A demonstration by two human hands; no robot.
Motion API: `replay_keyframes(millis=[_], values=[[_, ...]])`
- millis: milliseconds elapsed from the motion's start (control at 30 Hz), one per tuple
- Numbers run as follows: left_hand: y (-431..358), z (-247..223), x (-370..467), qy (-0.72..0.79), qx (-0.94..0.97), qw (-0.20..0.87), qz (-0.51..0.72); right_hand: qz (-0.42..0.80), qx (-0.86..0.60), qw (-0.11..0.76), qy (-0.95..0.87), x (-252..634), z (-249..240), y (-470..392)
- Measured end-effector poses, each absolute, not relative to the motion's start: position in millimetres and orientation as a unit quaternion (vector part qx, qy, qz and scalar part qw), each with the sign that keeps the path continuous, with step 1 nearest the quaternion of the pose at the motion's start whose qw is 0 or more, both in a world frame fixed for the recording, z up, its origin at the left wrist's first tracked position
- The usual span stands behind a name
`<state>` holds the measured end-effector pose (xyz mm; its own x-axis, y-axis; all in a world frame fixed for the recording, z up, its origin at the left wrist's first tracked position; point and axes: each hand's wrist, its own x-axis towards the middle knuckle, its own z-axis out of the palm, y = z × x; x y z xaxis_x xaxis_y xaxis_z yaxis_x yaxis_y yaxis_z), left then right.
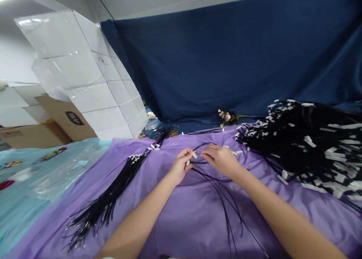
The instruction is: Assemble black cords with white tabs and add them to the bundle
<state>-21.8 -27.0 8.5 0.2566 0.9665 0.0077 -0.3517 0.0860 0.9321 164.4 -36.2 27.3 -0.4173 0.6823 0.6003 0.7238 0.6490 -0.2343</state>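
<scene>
Near the middle of the purple cloth [192, 210], my left hand [181, 166] is closed on several thin black cords [223, 191] with white tags [194, 154] at their ends. The cords hang down and spread over the cloth below. My right hand [219, 158], just to the right, has its fingers pinched at a looped part of the cords; its fingertips are too small to make out exactly. A neat bundle of black cords [121, 183] with white tags lies to the left. At the right is a large pile of black cords [299, 138] with many white tags.
White boxes [98, 100] are stacked at the back left, beside an open brown carton [68, 117]. Plastic bags [68, 176] lie on a light blue cloth [25, 210]. Flowers [226, 116] lie before a dark blue curtain [220, 62].
</scene>
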Motion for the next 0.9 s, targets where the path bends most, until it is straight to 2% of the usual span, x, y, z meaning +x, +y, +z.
replay_keyframes(millis=[900], values=[[-25.6, 7.2, -21.7, 0.359, 0.524, 0.587, 0.502, 0.001, -0.394, 0.386, -0.834, 166.6, 29.1, -36.4]])
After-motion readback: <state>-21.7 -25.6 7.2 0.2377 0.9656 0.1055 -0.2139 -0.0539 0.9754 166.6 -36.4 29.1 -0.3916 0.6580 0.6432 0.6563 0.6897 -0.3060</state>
